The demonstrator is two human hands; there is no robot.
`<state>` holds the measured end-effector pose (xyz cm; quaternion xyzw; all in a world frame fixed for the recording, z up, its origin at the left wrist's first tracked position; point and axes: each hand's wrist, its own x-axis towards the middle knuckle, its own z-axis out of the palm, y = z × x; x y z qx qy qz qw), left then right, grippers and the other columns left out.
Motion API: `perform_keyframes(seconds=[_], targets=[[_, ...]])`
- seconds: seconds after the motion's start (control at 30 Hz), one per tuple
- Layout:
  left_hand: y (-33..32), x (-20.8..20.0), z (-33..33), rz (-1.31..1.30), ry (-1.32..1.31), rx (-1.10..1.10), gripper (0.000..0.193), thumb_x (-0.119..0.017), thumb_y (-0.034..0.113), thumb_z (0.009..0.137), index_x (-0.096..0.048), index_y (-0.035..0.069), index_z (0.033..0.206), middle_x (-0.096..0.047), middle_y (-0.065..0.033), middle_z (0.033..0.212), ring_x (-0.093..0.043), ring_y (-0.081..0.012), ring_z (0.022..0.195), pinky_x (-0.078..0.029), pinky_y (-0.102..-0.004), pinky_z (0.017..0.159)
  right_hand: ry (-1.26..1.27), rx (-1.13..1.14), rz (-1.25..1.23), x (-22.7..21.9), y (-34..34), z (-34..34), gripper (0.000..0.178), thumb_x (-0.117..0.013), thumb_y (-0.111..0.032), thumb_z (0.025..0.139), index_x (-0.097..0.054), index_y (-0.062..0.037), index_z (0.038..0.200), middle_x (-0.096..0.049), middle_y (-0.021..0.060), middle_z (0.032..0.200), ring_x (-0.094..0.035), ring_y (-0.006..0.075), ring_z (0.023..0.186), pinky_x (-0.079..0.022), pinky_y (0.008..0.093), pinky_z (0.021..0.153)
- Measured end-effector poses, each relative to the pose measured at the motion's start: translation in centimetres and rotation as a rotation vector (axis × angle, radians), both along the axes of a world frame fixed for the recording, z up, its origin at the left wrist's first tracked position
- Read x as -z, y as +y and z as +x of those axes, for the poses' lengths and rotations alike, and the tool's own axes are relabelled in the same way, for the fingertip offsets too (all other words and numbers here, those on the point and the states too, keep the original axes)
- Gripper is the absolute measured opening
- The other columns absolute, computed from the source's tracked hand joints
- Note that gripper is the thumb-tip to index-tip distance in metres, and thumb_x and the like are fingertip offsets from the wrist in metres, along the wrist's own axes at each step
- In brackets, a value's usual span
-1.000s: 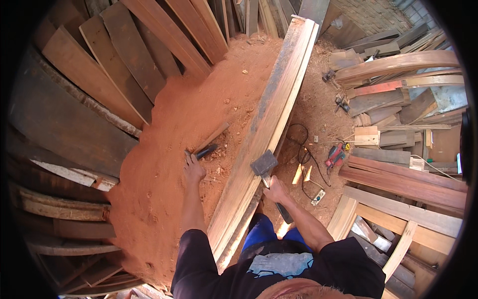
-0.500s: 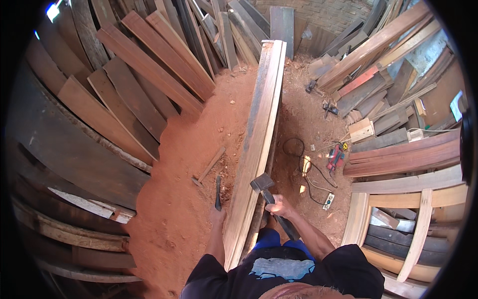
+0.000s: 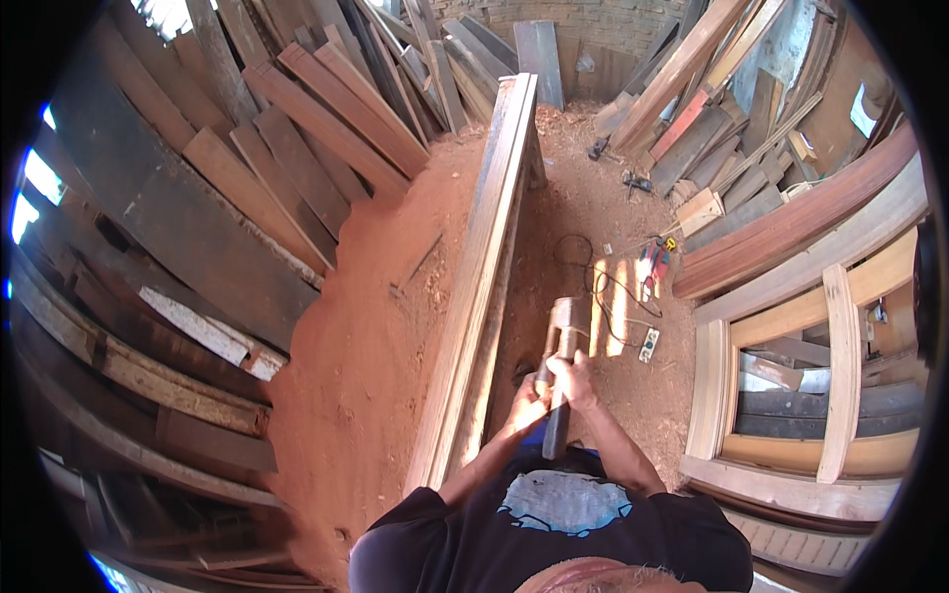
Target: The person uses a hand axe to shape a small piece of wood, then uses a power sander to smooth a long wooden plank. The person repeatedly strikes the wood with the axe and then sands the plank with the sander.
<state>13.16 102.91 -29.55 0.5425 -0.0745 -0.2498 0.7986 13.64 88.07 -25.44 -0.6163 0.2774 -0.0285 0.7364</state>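
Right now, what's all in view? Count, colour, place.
Timber beam: 1, brown, centre
Mallet: 1, brown, lower centre
Slim tool: 1, brown, left of mallet
Hammer: 1, brownish, floor left
Power tool: 1, red, floor right
Cord: at least 1, black, floor right
Socket strip: 1, white, floor right
Unclear items: 2, dark, upper right floor
Wooden frame: 1, light brown, right
Boards: many, brown and grey, both sides, back
Wall: 1, brown, back
Floor: 1, reddish, throughout
Shirt: 1, black, bottom
Left hand: 1, on slim tool
Right hand: 1, on mallet
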Motion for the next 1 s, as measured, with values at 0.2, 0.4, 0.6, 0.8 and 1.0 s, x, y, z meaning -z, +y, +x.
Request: perform_keyframes(seconds=[0.2,0.4,0.6,0.8,1.0], targets=[[-0.3,0.2,-8.1,0.663,-0.117,0.219,0.039,-0.069,0.031,0.098,-0.049,0.008,0.122,-0.063,-0.0096,0.090,-0.065,-0.0183,0.080,-0.054,-0.0393,0.068,-0.036,0.106,0.316,3.5,-2.1,-9.6,0.009,-0.067,-0.015,0.092,-0.063,-0.0077,0.089,-0.063,0.0013,0.075,-0.061,0.0125,0.064,-0.052,0.0310,0.058],[4.3,-0.9,-13.2,0.491,0.240,0.423,0.048,-0.052,0.027,0.107,-0.029,0.000,0.140,-0.059,-0.0161,0.108,-0.064,-0.0209,0.095,-0.054,-0.0350,0.080,0.217,0.054,0.639,2.6,2.8,-15.6,0.028,-0.071,-0.024,0.094,-0.066,0.0010,0.105,-0.072,0.0133,0.097,-0.071,0.0224,0.086,-0.061,0.0362,0.075],[11.9,1.1,-13.8,0.556,-0.027,0.358,0.055,-0.050,0.033,0.107,-0.035,-0.007,0.143,-0.059,-0.0247,0.121,-0.060,-0.0299,0.119,-0.048,-0.0419,0.099,0.274,0.040,0.797,7.2,8.0,-16.7,0.023,-0.069,-0.022,0.095,-0.067,0.0000,0.101,-0.071,0.0144,0.089,-0.071,0.0245,0.081,-0.061,0.0389,0.076],[31.7,5.7,-6.2,1.528,-0.400,-0.005,0.103,-0.075,0.062,0.082,-0.039,-0.007,0.149,-0.053,-0.0362,0.139,-0.055,-0.0497,0.126,-0.044,-0.0539,0.108,0.353,0.135,0.715,8.2,11.9,-18.4,0.020,-0.064,-0.024,0.097,-0.064,-0.0036,0.096,-0.069,0.0127,0.080,-0.070,0.0278,0.072,-0.060,0.0420,0.073],[38.2,6.8,-10.8,1.391,-0.148,0.254,0.125,-0.077,0.065,0.078,-0.010,-0.002,0.159,-0.048,-0.0387,0.145,-0.049,-0.0513,0.136,-0.042,-0.0524,0.113,0.384,0.237,0.725,8.8,11.0,-22.6,0.022,-0.065,-0.026,0.094,-0.064,-0.0039,0.093,-0.067,0.0134,0.079,-0.068,0.0286,0.070,-0.058,0.0414,0.070]])
